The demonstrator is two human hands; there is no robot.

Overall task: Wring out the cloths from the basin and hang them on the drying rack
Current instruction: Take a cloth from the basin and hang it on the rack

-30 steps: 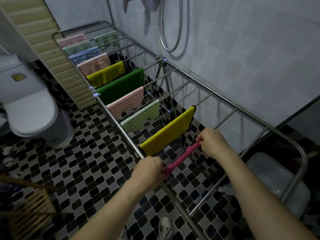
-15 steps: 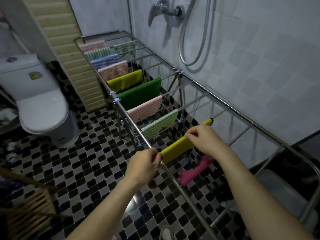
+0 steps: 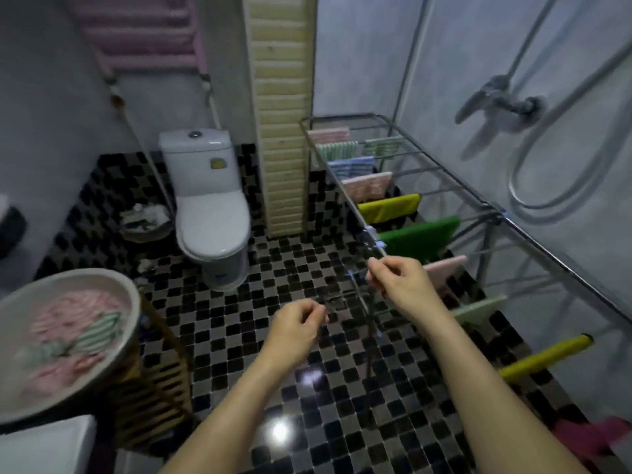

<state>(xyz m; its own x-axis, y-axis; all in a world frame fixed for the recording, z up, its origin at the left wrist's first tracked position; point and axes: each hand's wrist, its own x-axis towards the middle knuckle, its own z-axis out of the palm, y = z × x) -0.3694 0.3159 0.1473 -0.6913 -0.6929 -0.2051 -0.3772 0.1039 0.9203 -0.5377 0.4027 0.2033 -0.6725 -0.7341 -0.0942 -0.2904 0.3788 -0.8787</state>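
We lose the basin (image 3: 131,299) off the left edge, its cloths (image 3: 71,333) smeared to pink and green blur. The pink cloth (image 3: 595,436) is clipped bottom right. Our right hand (image 3: 402,285) covers part of the rack rail (image 3: 345,196).

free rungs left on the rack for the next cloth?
Bare rungs on the drying rack run along the wall side, right of the cloths. The rail-side run, from pink cloth to yellow cloth, is crowded. Magenta cloth fills the near corner.
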